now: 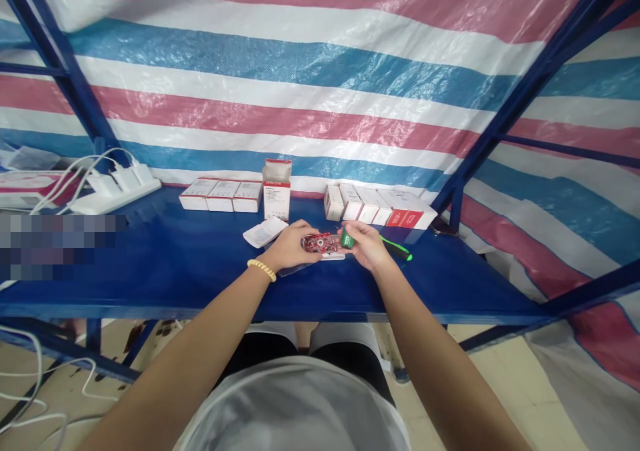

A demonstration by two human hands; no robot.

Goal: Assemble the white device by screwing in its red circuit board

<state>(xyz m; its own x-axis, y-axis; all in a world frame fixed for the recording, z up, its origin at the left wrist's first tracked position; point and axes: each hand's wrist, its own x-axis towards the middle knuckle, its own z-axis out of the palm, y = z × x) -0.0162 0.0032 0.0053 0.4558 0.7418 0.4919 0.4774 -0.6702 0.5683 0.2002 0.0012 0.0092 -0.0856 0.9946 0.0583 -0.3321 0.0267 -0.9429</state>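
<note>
My left hand (293, 246), with a yellow coiled band at the wrist, is closed on the edge of a red circuit board (320, 242) with small parts on it. My right hand (369, 243) pinches a small green battery (347, 239) against the board's right end. A white plastic cover (266, 232) lies just left of the left hand. Below the board a flat white piece (333, 256) shows, partly covered. Beside my right hand lies a green and black handle (399, 248), its far end hidden.
An opened upright box (277, 194) stands behind my hands on the blue table (200, 271). White boxes lie in rows to the left (220, 196) and right (380, 206). A power strip (117, 190) with plugs and cables sits at the left. Blue frame posts (456, 208) flank the table.
</note>
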